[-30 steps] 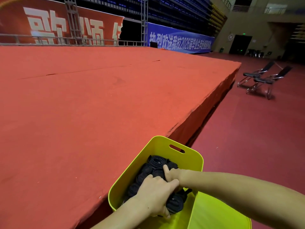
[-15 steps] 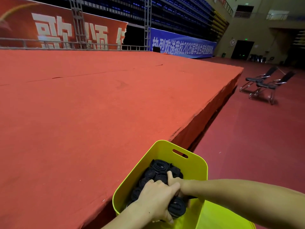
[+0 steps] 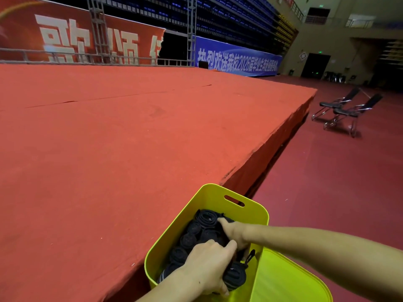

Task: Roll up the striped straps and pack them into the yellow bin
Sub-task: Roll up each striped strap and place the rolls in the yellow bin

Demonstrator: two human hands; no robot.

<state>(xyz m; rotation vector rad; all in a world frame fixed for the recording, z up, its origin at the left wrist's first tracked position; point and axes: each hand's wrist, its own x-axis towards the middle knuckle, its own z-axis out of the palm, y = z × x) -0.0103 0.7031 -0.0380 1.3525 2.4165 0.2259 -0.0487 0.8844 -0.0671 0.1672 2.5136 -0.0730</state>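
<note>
Progress: late | yellow bin (image 3: 172, 233) largely filled with rolled straps (image 3: 192, 233) | left hand (image 3: 210, 265) fingers curled on a roll (image 3: 236, 277) | right hand (image 3: 236, 233) fingers buried among rolls, grip undetermined | no loose straps seen.

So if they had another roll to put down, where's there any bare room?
The red stage left of the yellow bin lies bare up to its edge. The bin is crowded: rolled straps fill it, with the left hand and right hand among them.

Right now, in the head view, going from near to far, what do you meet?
Left hand → right hand → rolled straps → yellow bin's far wall → red stage → two chairs → blue banner.
</note>
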